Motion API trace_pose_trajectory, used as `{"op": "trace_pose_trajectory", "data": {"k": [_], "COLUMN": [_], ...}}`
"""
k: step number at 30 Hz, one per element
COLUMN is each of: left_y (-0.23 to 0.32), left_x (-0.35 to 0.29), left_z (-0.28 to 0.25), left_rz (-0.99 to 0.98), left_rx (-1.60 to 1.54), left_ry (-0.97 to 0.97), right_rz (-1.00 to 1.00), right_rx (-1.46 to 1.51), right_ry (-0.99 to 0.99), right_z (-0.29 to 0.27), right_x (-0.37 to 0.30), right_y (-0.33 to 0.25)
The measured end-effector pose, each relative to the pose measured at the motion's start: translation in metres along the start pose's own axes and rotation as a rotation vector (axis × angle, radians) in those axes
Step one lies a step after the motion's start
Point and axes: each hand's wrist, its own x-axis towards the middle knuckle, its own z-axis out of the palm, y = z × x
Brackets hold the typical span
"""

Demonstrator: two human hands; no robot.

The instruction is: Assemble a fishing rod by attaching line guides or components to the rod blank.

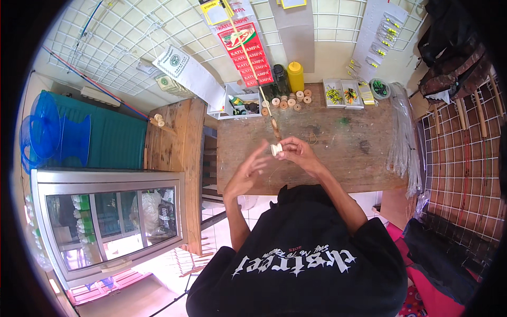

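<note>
Over the front middle of the wooden table, my right hand [298,153] pinches a small pale wooden spool [276,150] between thumb and fingers. Just left of the spool is my left hand [254,162], its fingers apart and blurred by motion. I see nothing between them, though a fine line would be too thin to make out. Beyond the spool, a thin light rod with a brown wooden handle [275,128] runs away from me toward the wall, its handle end close to my right fingers.
Several wooden spools [288,101] cluster at the table's back, beside a yellow bottle [296,76] and a dark bottle [281,79]. White boxes [342,105] of small tackle stand right of them. Clear plastic bags [404,142] hang over the right edge. A glass cabinet [111,222] stands left.
</note>
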Motion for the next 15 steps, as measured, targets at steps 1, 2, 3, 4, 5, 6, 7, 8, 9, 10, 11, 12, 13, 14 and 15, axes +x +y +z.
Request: {"op": "trace_pose_trajectory", "data": {"k": [1, 2, 3, 4, 5, 6, 7, 8, 9, 10, 11, 12, 13, 14, 15], "left_y": [0.005, 0.010, 0.014, 0.015, 0.016, 0.017, 0.018, 0.019, 0.023, 0.024, 0.020, 0.010, 0.003, 0.000, -0.002], "left_x": [-0.003, -0.004, -0.004, -0.002, 0.001, 0.004, 0.007, 0.012, 0.019, 0.024, 0.028, 0.034, 0.038, 0.038, 0.036], "left_z": [-0.008, -0.017, -0.020, -0.019, -0.018, -0.016, -0.012, -0.002, 0.013, 0.024, 0.029, 0.032, 0.032, 0.031, 0.027], "left_rz": [-0.002, -0.021, -0.038, -0.037, -0.052, -0.067, -0.082, -0.084, 0.006, 0.094, 0.093, 0.072, 0.051, 0.049, 0.027], "left_rx": [0.005, 0.221, 0.438, 0.441, 0.418, 0.394, 0.370, 0.372, 0.241, 0.109, 0.112, 0.069, 0.026, 0.025, -0.016], "left_ry": [-0.005, 0.132, 0.269, 0.261, 0.319, 0.377, 0.436, 0.432, 0.372, 0.311, 0.310, 0.285, 0.260, 0.254, 0.275], "right_rz": [-0.006, -0.011, -0.012, -0.012, -0.017, -0.033, -0.048, -0.048, -0.055, -0.061, -0.063, -0.088, -0.113, -0.114, -0.102], "right_rx": [0.042, 0.045, 0.029, 0.013, 0.016, -0.003, -0.022, -0.019, -0.041, -0.062, -0.059, -0.063, -0.067, -0.066, -0.103], "right_ry": [0.018, 0.024, 0.030, 0.036, 0.037, 0.028, 0.018, 0.022, 0.002, -0.018, -0.017, -0.020, -0.022, -0.015, -0.024], "right_z": [0.001, 0.000, -0.002, -0.003, -0.003, -0.003, -0.003, -0.003, 0.000, 0.001, 0.002, 0.002, 0.002, 0.002, 0.001], "right_x": [-0.001, -0.002, -0.002, -0.003, -0.003, -0.002, -0.002, -0.004, -0.005, -0.006, -0.006, -0.006, -0.007, -0.008, -0.009], "right_y": [-0.004, -0.008, -0.011, -0.013, -0.014, -0.015, -0.016, -0.018, -0.021, -0.022, -0.021, -0.019, -0.018, -0.020, -0.022]}}
